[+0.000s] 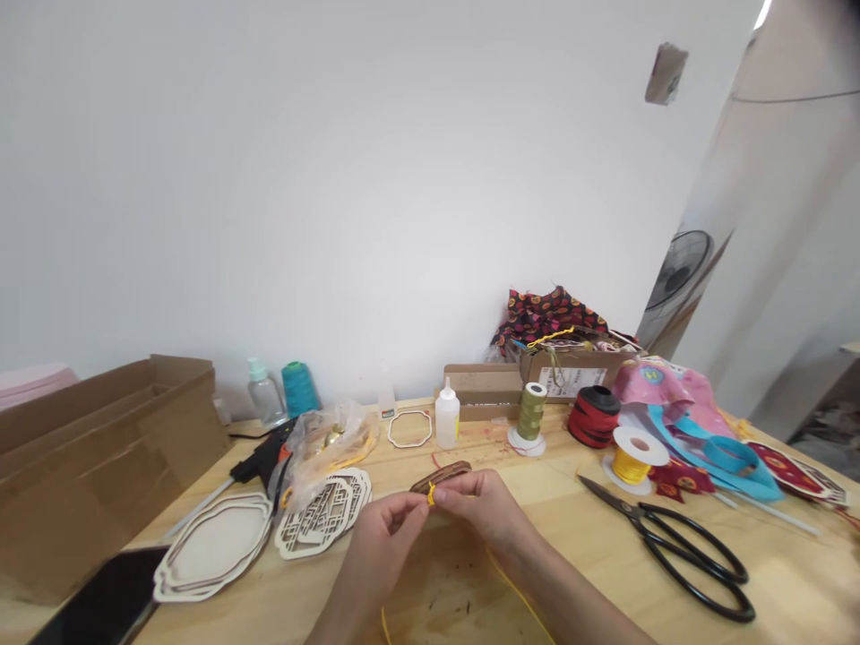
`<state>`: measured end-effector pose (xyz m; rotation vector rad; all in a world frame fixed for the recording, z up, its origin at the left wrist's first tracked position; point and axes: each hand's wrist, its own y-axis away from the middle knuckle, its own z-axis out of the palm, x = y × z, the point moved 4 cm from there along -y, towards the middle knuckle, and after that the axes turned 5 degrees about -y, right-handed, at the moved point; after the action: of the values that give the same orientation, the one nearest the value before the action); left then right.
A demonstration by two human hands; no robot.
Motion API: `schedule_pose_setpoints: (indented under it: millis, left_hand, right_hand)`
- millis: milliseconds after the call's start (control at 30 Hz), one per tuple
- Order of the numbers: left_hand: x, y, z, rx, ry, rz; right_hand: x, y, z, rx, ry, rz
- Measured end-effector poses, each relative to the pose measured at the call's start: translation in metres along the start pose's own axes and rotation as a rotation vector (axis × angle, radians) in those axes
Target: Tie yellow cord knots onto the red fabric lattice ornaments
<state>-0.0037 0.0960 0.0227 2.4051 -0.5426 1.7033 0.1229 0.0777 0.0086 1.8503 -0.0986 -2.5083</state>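
Observation:
My left hand [393,528] and my right hand [480,506] meet over the middle of the wooden table, fingertips pinched together. Between them is a small knot of yellow cord [431,493], gripped from both sides. Cord tails hang down past each wrist toward the table's near edge. Just behind the fingers is a brown wooden piece [441,475] with rounded ends; whether it is held or lies on the table I cannot tell. A bit of red thread shows above it.
Black scissors [672,537] lie at right, near a yellow cord spool [632,459]. A glue bottle [447,417] and green thread spool [532,412] stand behind. Cut wooden panels [215,542], a glue gun [259,461], a phone [104,596] and a cardboard box [114,457] occupy the left.

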Motion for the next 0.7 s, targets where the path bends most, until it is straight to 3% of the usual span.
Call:
schedule_pose_setpoints:
  millis: [133, 400, 700]
  left_hand:
    - [0.003, 0.001, 0.001, -0.026, 0.002, 0.012]
    - [0.009, 0.006, 0.006, -0.022, -0.156, 0.136]
    - [0.004, 0.001, 0.005, -0.007, 0.028, 0.033]
  right_hand:
    - [0.003, -0.001, 0.004, -0.013, -0.119, 0.049]
    - [0.01, 0.001, 0.009, 0.139, -0.304, 0.166]
    - [0.007, 0.005, 0.011, -0.031, -0.405, 0.192]
